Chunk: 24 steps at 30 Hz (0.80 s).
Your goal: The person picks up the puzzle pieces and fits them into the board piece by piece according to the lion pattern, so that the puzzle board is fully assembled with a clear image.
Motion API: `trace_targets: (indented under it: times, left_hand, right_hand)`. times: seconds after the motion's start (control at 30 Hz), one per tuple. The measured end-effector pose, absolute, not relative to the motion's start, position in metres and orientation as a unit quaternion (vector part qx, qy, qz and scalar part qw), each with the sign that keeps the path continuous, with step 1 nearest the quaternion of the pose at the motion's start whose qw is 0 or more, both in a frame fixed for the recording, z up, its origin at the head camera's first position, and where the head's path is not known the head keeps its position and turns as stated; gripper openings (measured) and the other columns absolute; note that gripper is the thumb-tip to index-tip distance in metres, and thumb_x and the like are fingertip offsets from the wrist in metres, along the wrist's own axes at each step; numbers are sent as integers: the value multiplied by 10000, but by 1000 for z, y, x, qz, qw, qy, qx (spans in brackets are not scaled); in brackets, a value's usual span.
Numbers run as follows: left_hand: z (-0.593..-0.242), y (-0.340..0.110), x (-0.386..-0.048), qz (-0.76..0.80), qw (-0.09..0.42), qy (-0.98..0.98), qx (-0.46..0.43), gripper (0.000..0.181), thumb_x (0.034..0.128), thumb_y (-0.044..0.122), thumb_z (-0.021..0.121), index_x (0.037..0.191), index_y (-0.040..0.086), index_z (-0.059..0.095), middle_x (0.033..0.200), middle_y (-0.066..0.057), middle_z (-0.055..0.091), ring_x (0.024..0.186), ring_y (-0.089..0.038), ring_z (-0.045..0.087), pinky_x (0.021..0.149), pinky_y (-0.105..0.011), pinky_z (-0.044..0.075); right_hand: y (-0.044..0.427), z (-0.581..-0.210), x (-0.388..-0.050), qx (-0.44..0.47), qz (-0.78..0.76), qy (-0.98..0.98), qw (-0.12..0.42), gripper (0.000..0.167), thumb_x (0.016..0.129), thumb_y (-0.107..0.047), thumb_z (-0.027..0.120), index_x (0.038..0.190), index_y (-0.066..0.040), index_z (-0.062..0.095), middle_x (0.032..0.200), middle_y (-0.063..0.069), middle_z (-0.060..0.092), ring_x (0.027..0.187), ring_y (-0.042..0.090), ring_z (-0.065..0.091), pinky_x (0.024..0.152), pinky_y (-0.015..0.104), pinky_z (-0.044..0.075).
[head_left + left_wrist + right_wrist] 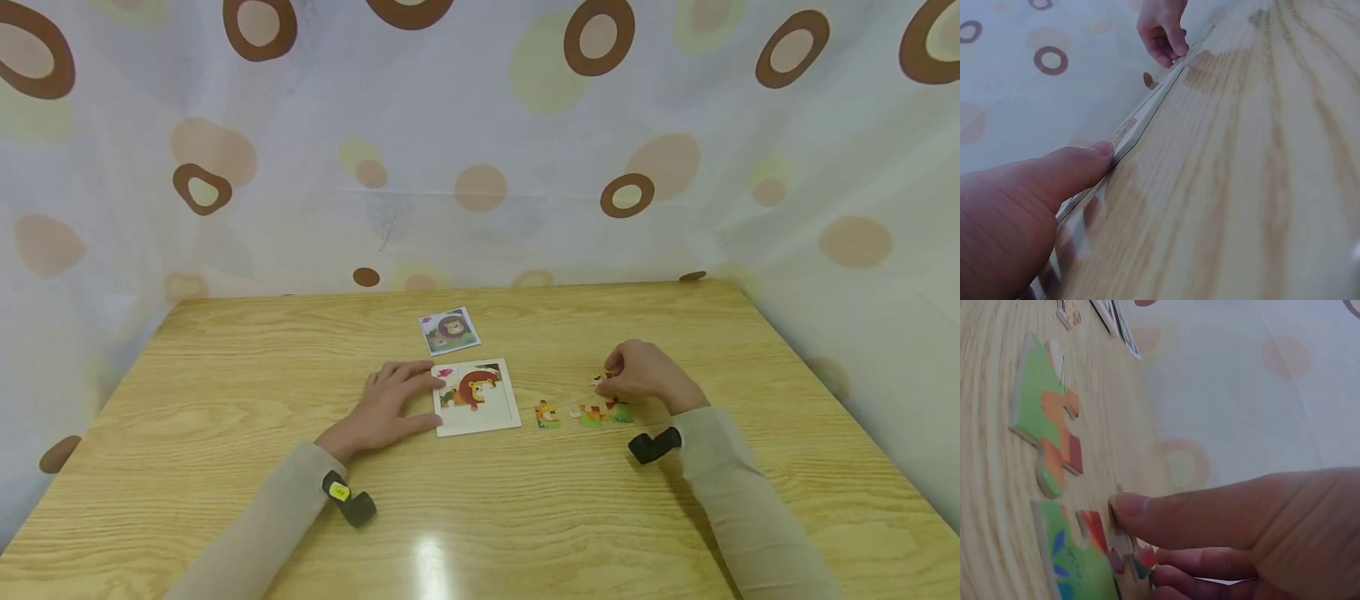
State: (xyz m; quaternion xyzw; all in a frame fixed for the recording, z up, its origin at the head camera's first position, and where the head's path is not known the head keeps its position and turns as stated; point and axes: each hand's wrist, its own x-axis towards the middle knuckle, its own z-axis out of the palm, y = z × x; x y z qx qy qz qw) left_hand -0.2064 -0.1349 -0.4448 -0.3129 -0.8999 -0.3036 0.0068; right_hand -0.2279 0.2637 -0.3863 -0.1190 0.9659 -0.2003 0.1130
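Note:
A white puzzle tray (480,423) lies mid-table, partly filled with pieces that show a lion's head (477,388). The left hand (386,412) rests at its left edge, fingers spread and nearly straight; in the left wrist view the thumb (1079,169) touches the tray's rim (1141,125). To the right of the tray, the right hand (645,375) pinches a small puzzle piece (597,379) between thumb and fingers, just behind two loose green-and-orange pieces (591,416) (619,411). In the right wrist view the thumb (1191,515) partly hides the piece.
Another loose piece (547,415) lies between the tray and the right-hand group. A picture card (450,331) with the lion design lies behind the tray. A patterned curtain (480,233) stands along the table's back edge.

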Motion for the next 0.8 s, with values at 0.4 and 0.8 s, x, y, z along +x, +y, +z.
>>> trace_targets:
  times: [0.4, 0.8]
  left_hand:
    - [-445, -135, -207, -297, 7, -902, -312, 502, 858, 420, 688, 1302, 204, 597, 1497, -72, 408, 1307, -295, 334, 997, -515, 236]
    - [-443, -134, -205, -304, 3, -901, -310, 496, 859, 404, 692, 1300, 196, 600, 1494, -78, 409, 1306, -302, 326, 989, -512, 230]
  right_hand:
    - [259, -388, -228, -88, -217, 965, 116, 417, 784, -207, 768, 1038, 99, 644, 1025, 223, 662, 928, 327, 620, 844, 464, 499]
    - [263, -393, -230, -102, -285, 945, 125, 320, 794, -143, 763, 925, 4, 510, 827, 92, 550, 733, 202, 481, 675, 316, 410]
